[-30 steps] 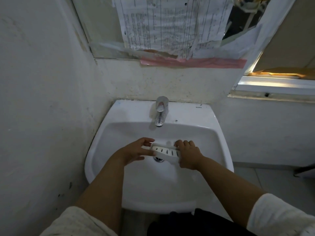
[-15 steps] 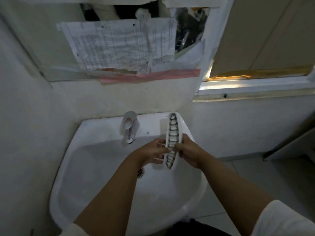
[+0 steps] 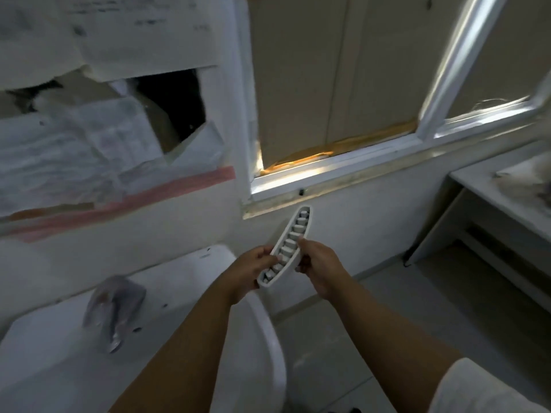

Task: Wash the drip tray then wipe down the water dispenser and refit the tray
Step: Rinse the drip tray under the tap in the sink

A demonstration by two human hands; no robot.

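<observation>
Head view: both hands, left (image 3: pixel 253 268) and right (image 3: pixel 317 263), clasp the wet drip tray (image 3: pixel 287 250) beside the basin (image 3: pixel 262 323); slick plastic could slip floorward

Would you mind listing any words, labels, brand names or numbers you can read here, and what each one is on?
No text can be read in this frame.
Printed sheets on the wall above the sink: rows of print, too blurred to read.
Drip tray, held in the left hand and right hand: no marking visible.
Tap: blurred, no marking legible.
</observation>
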